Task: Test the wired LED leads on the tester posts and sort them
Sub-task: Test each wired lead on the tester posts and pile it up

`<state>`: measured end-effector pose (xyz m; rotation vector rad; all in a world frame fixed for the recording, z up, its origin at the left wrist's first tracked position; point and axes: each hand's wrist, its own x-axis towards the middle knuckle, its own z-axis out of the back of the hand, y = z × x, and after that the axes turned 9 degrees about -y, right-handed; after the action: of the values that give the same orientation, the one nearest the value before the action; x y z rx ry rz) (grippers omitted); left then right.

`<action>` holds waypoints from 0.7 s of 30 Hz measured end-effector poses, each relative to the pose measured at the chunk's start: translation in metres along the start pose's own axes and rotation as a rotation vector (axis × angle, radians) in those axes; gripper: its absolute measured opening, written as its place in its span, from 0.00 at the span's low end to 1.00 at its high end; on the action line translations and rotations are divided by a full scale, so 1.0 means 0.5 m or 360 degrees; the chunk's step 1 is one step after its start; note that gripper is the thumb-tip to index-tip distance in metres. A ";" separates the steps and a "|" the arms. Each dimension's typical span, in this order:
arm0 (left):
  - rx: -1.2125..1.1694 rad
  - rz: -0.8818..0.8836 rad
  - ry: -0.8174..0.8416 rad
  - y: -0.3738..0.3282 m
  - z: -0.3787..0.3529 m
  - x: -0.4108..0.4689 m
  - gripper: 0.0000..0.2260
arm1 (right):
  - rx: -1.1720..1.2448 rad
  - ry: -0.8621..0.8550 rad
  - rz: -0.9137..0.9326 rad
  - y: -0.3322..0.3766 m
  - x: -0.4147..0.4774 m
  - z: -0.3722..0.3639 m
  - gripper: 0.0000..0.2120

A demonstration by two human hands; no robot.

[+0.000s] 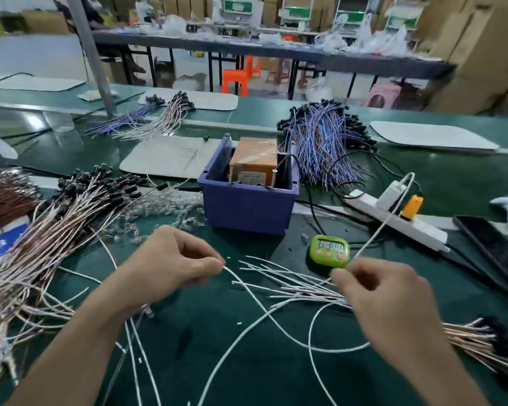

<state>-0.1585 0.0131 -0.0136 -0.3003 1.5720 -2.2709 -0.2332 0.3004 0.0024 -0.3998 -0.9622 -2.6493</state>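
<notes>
My left hand (173, 259) pinches the end of a single white lead (247, 288) between thumb and forefinger. My right hand (387, 306) grips a bundle of white-pink leads (294, 285), whose bare ends fan out to the left over the green mat; their black LED caps (496, 332) stick out past my right wrist. Behind my hands stands the tester, an orange box (252, 162) inside a blue bin (247, 206). Its posts are not clearly visible.
A large pile of white-pink leads (56, 230) lies at left, a blue-purple pile (323, 142) behind the bin at right, and smaller bunches at the back. A green timer (329, 249), a white power strip (393, 218) and a phone (493, 247) sit at right.
</notes>
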 end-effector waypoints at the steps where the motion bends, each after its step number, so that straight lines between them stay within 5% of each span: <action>1: -0.0041 -0.0038 0.0021 -0.010 -0.018 0.003 0.06 | 0.0223 0.0120 0.0069 0.027 0.002 -0.018 0.05; 4: -0.0142 -0.0129 0.0069 -0.031 -0.067 0.013 0.07 | 0.0685 0.0559 0.0092 0.086 0.009 -0.088 0.08; 7: -0.0391 -0.0026 0.0010 -0.023 -0.088 0.016 0.02 | 0.0783 0.0566 0.0018 0.105 0.018 -0.140 0.08; 12: -0.0932 0.0230 -0.0122 0.010 -0.074 0.023 0.10 | 0.0791 0.0696 -0.0019 0.083 0.020 -0.181 0.10; 21: -0.0703 0.0137 -0.0222 0.019 -0.093 0.020 0.07 | 0.0817 0.0693 -0.0065 0.064 0.014 -0.207 0.15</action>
<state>-0.1833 0.0456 -0.0396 -0.4820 1.9561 -1.7784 -0.2443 0.2081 -0.0531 0.3011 -1.4297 -2.2523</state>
